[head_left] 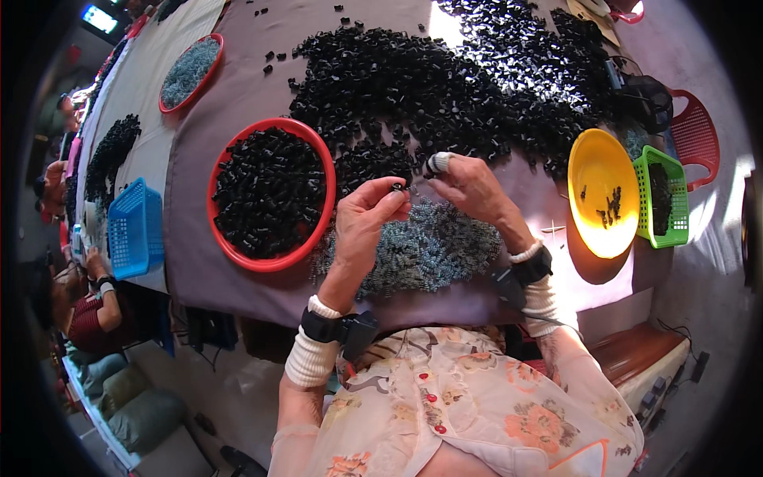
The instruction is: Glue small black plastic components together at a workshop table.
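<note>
Nearest, ribbed white cuffs [311, 362] and black straps [319, 324] circle both wrists. The left hand [366, 213] pinches a small dark part [398, 187] between thumb and forefinger, in view where the black heap [381, 79] meets the grey pile [429, 250]; the right hand [473, 187] stands just beside it, fingers bent together, a white wrap [439, 161] on one of them, and whether it grips anything cannot be told. In my judgement, such fingertip work goes best with the part held lightly by its sides, its upper face uncovered, both wrists steady, and the fingers clear of the loose stock to avoid snagging. The grey pile is tangled, thin and shiny, apparently metal. To its left, a smooth, round red bowl [326, 208], seemingly plastic, is heaped with short, glossy black pieces [266, 191]. To the right, a round yellow plate [592, 155] bears a few dark bits [610, 208], next to a green basket [682, 208] with slotted walls. Beyond the hands, the black heap spreads, hard-looking and irregular, over mauve cloth [246, 87]
</note>
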The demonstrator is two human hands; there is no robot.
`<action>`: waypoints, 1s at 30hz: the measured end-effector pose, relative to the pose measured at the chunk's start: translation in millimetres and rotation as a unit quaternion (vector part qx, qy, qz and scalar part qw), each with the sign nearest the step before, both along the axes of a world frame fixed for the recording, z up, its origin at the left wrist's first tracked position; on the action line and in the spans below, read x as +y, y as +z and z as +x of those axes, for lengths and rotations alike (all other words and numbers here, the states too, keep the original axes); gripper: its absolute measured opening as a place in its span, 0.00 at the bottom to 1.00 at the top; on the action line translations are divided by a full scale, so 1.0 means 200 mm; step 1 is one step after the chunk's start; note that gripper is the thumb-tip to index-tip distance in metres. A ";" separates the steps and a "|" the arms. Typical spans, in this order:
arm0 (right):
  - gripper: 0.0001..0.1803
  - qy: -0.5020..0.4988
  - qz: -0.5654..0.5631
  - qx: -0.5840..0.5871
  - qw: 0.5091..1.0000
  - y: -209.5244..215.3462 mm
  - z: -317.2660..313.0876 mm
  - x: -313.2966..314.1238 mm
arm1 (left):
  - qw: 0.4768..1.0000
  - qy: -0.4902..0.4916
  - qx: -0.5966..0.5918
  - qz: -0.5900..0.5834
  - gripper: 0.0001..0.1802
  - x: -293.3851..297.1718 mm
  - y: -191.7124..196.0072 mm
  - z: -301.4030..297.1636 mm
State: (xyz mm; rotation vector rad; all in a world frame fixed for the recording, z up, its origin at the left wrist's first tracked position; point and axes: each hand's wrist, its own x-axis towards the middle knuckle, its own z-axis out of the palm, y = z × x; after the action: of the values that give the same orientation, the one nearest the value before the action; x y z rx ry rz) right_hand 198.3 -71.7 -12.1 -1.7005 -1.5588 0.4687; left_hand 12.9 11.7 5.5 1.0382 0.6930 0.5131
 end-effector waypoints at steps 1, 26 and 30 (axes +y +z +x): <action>0.06 0.002 -0.015 0.038 0.999 0.04 -0.02 -0.01 | 1.000 0.003 -0.011 -0.008 0.11 0.00 -0.01 0.01; 0.08 -0.068 0.220 -0.088 0.969 0.20 -0.06 -0.08 | 0.995 0.005 -0.101 -0.007 0.13 -0.06 0.11 0.16; 0.09 -0.071 0.228 -0.084 0.968 0.26 -0.05 -0.08 | 0.996 0.006 -0.065 0.056 0.13 -0.07 0.11 0.16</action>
State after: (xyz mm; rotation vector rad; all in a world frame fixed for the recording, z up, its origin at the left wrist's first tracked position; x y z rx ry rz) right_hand 189.0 -87.2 40.9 -1.5020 -1.5048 -0.1076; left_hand 45.1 -2.6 27.8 1.0959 0.5605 0.6293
